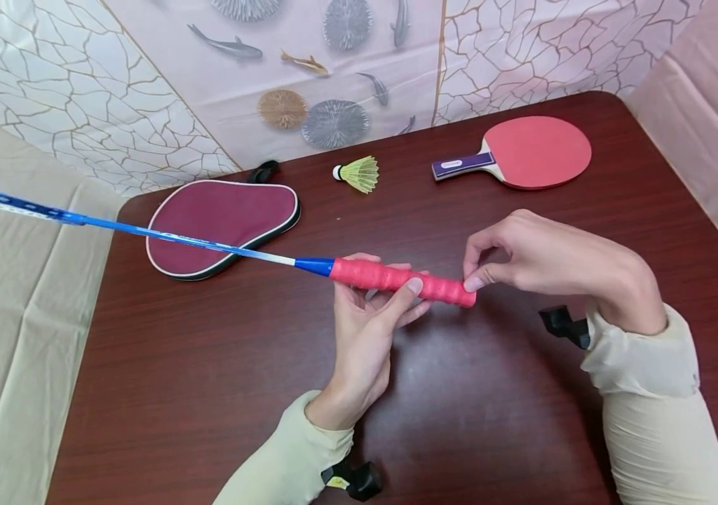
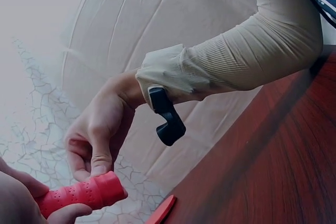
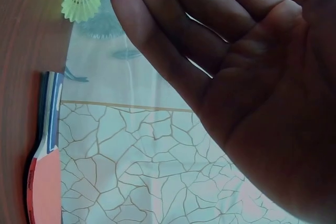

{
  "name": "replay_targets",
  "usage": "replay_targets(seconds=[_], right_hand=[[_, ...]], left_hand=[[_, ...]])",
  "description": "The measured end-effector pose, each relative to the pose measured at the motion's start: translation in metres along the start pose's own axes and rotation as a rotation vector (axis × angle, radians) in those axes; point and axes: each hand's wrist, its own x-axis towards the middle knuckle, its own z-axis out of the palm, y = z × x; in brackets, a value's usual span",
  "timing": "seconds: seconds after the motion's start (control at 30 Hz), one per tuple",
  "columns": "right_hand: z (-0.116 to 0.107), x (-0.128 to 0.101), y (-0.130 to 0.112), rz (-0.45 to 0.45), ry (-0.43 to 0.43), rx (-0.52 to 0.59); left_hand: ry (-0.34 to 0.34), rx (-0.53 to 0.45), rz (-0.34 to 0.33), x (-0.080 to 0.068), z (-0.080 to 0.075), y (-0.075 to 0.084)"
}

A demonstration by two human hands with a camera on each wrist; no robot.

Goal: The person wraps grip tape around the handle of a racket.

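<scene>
A badminton racket (image 1: 207, 243) with a blue shaft and a red wrapped handle (image 1: 397, 278) slants above the table. My left hand (image 1: 365, 337) holds that handle from below, its thumb lying along the red wrap. At the butt end, my right hand (image 1: 548, 259) pinches the edge of the grip tape with thumb and forefinger. Small holes and ridges show on the red grip (image 2: 81, 195) in the left wrist view, where the right thumb (image 2: 101, 161) sits on its end. The racket's head runs out of view at the left.
On the brown table (image 1: 207, 393) lie a maroon paddle case (image 1: 220, 217), a yellow shuttlecock (image 1: 359, 174) and a red table tennis paddle (image 1: 538, 151) with a purple handle. Patterned cloth (image 1: 346, 77) hangs behind the table's far edge.
</scene>
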Motion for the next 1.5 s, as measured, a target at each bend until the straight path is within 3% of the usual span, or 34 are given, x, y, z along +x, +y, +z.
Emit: replay_targets(seconds=[0.13, 0.23, 0.33, 0.5, 0.8, 1.07, 1.2, 1.33, 1.5], right_hand=[[0.001, 0.001, 0.003, 0.012, -0.018, 0.032], [0.001, 0.001, 0.006, 0.009, -0.031, 0.117], [0.000, 0.000, 0.008, -0.001, -0.003, 0.156], [-0.001, -0.003, 0.005, -0.037, 0.114, 0.046], [-0.001, -0.006, -0.011, -0.113, 0.165, -0.103], [0.002, -0.010, -0.027, -0.011, 0.180, -0.148], [0.006, -0.008, -0.030, -0.010, 0.155, -0.204], [0.006, -0.006, -0.028, 0.003, 0.132, -0.198], [0.008, 0.001, -0.018, -0.021, 0.181, -0.137]], left_hand=[[-0.032, -0.023, 0.017, -0.002, 0.001, -0.001], [-0.050, -0.044, 0.016, -0.002, 0.001, -0.002], [-0.064, -0.067, 0.013, -0.001, 0.000, -0.002], [-0.059, -0.094, 0.016, -0.001, 0.000, -0.001], [-0.009, -0.137, 0.006, 0.000, 0.000, -0.002], [0.017, -0.160, 0.016, 0.001, 0.000, -0.001], [0.026, -0.162, 0.010, 0.001, 0.000, -0.001], [0.028, -0.172, 0.001, 0.001, 0.001, -0.001], [0.047, -0.181, 0.019, 0.002, 0.002, 0.003]])
